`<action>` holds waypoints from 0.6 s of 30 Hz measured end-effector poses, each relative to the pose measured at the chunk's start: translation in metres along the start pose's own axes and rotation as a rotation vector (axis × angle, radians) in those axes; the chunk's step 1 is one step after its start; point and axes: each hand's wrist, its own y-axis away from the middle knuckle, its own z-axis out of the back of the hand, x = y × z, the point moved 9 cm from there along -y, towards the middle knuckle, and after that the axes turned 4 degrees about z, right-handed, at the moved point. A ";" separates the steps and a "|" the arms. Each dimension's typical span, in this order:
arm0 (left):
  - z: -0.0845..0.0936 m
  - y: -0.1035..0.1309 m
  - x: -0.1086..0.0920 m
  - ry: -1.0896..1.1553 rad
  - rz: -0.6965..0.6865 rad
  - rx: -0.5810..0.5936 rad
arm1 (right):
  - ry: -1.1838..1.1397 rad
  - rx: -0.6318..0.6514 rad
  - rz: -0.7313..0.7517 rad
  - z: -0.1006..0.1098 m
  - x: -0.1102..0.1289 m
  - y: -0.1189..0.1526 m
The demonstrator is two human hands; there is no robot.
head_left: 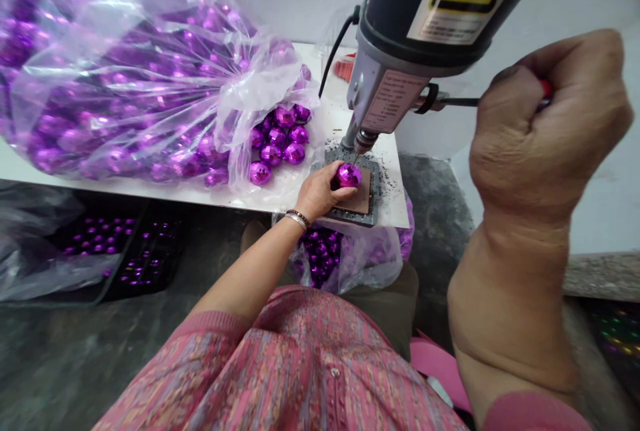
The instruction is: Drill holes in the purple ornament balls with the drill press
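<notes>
Between the thumb and fingers of my left hand (320,191) is a shiny purple faceted ball (349,176), resting on a brown board (361,199) over the metal base of a drill press (385,78). The thin drill bit (357,158) comes down at the top of the ball; whether it has entered cannot be made out. My right hand (547,118) is closed in a fist round the feed lever (463,102) of the drill press, whose red knob partly shows by the fingers.
A large clear plastic bag (150,78) of purple balls lies on the white table (200,196), with several loose balls (280,138) at its mouth. Dark shavings surround the drill base. Below the table edge hangs an open bag (370,258) of purple balls. Dark crates (115,271) stand lower left.
</notes>
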 end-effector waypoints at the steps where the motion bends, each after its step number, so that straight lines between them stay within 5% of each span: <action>1: 0.000 0.000 0.000 0.000 0.000 0.000 | 0.007 -0.005 -0.001 0.000 0.000 0.001; 18: -0.002 0.000 0.002 0.035 0.016 0.007 | -0.030 -0.107 0.172 -0.002 0.004 0.029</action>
